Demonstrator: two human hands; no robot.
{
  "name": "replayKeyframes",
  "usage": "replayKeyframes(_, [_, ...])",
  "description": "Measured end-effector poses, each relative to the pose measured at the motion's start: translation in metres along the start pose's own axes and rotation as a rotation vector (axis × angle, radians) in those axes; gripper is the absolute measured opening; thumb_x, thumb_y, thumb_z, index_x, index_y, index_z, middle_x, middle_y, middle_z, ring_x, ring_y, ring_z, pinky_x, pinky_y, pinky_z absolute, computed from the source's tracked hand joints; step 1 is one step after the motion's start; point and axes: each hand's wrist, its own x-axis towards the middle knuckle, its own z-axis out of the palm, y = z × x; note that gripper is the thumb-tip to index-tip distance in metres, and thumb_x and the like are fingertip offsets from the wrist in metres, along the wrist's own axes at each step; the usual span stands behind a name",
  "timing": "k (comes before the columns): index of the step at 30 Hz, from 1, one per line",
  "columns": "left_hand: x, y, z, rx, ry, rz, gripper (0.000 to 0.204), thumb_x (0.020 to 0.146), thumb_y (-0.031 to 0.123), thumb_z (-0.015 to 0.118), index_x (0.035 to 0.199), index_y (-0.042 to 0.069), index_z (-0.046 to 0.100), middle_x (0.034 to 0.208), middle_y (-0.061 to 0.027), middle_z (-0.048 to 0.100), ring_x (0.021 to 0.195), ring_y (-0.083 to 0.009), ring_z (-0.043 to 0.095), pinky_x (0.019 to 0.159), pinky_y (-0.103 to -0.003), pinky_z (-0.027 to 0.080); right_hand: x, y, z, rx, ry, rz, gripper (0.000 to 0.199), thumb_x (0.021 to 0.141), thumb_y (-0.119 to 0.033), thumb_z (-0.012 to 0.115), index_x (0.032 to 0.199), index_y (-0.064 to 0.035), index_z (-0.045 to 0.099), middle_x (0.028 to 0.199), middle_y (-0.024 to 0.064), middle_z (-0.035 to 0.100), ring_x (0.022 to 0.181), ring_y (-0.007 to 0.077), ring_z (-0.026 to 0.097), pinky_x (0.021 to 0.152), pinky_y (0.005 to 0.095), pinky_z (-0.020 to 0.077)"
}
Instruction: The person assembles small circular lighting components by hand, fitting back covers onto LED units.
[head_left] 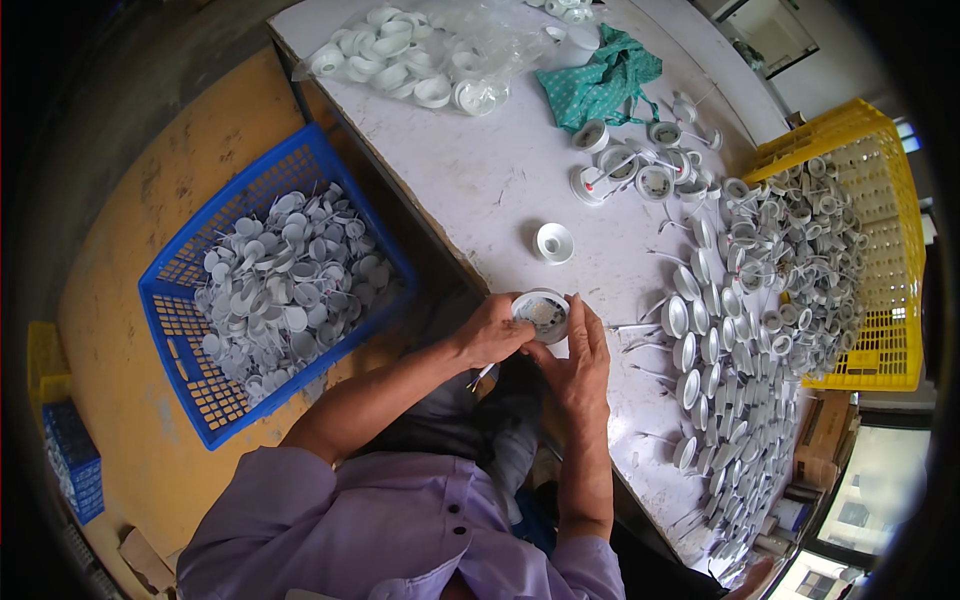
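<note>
Both my hands hold one round white lamp housing (541, 312) at the near edge of the table, its open face turned up. A pale disc with small dark parts shows inside it. My left hand (490, 332) grips the left rim, fingers closed on it. On the other side my right hand (580, 360) holds the right rim, its thumb underneath at the near side. Thin wires (482, 377) with bare ends hang below the left hand. Just beyond the housing, a white cup-shaped housing (553, 243) rests on the table by itself.
A blue basket (175, 300) full of white discs stands at left. Rows of wired lamp housings (688, 388) cover the table's right side, beside a tipped yellow crate (905, 250) spilling more. A plastic bag of white cups (432, 92) and a green cloth (605, 78) lie at the back.
</note>
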Motion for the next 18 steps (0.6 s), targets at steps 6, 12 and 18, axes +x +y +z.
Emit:
replayKeyframes(6, [-0.004,0.012,-0.009,-0.045,0.004,-0.03,0.042,0.08,-0.006,0.046,0.121,-0.004,0.055,0.109,-0.009,0.063,0.1,-0.0127,0.059,0.085,-0.028,0.049,0.007,-0.002,0.01,-0.017,0.003,-0.034,0.089,0.063,-0.013,0.085,0.138,-0.0006,0.037,0.116,0.0247,0.057,0.097,0.0391,0.059,0.08,0.0419,0.0511])
replayKeyframes(12, [-0.007,-0.004,-0.018,-0.37,-0.004,-0.104,0.04,0.083,-0.004,0.047,0.122,0.0,0.054,0.104,-0.0042,0.061,0.085,-0.0082,0.056,0.07,-0.022,0.046,0.013,-0.002,0.017,0.007,0.008,-0.062,0.092,0.063,-0.017,0.085,0.139,-0.0003,0.035,0.115,0.0247,0.057,0.095,0.0387,0.059,0.078,0.0417,0.0512])
replayKeyframes(18, [-0.007,-0.005,-0.019,-0.404,0.037,-0.092,0.038,0.083,-0.006,0.048,0.119,0.002,0.056,0.1,-0.0015,0.06,0.08,-0.0065,0.053,0.063,-0.022,0.042,0.015,-0.004,0.02,-0.032,0.0,-0.075,0.091,0.063,-0.02,0.085,0.137,0.0011,0.037,0.114,0.0243,0.057,0.093,0.0383,0.059,0.076,0.0417,0.0514])
